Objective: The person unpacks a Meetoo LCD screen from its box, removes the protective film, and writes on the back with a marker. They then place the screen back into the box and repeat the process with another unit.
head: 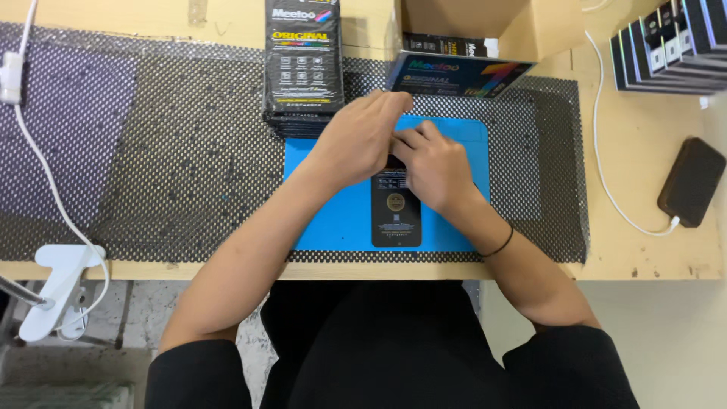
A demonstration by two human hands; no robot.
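A flat black packet (396, 216) with a round gold seal lies lengthwise on a blue mat (337, 216) in the middle of the bench. My left hand (360, 136) and my right hand (432, 167) meet over the packet's far end, fingers bent and pressed together there. The far end of the packet is hidden under the hands, so what the fingertips pinch cannot be made out. A thin black band circles my right wrist.
A stack of black packets (303, 64) stands just behind the mat, a colourful flat box (454, 76) leans by an open carton (473, 26). Upright boxes (666, 45) line the far right, a dark phone (691, 182) on a white cable lies there. A white clamp (57, 291) grips the left front edge.
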